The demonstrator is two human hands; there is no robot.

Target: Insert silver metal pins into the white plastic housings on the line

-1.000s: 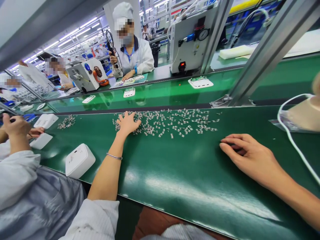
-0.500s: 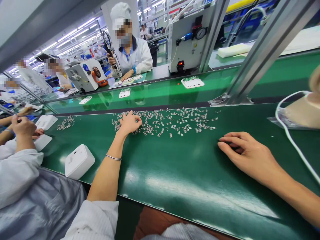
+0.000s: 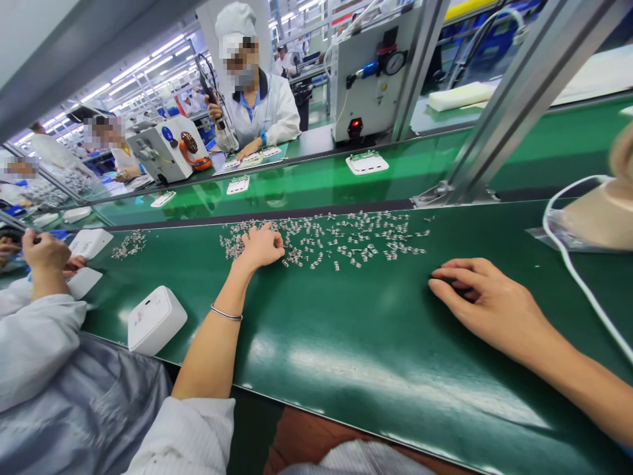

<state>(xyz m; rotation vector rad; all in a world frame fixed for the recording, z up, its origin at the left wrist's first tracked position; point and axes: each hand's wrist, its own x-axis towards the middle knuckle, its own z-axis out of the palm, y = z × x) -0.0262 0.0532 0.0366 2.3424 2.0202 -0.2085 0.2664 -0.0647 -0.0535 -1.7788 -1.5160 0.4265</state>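
Note:
My left hand (image 3: 262, 247) reaches into a wide scatter of small silvery metal parts (image 3: 356, 254) on the green work surface (image 3: 316, 330). Its thumb and forefinger are pinched together at the right, while the other fingers extend over the parts. Whatever is in that pinch is too small or hidden to make out. To the right of the scatter, my right hand (image 3: 487, 300) rests on its side on the surface. Its fingers are loosely curved, a small gap shows between thumb and forefinger, and nothing is visible in it.
A white box-shaped device (image 3: 157, 321) stands left of my forearm, near a neighbour's sleeve (image 3: 37, 349). A smaller pile of parts (image 3: 129, 244) lies beyond it. White casings (image 3: 366, 163) sit on the far green belt. A metal post (image 3: 514, 99) and white cable (image 3: 573, 264) are at right.
My left hand has shifted slightly right and toward me among the metal parts. The white casings on the far belt have moved left. My right hand stays nearly still.

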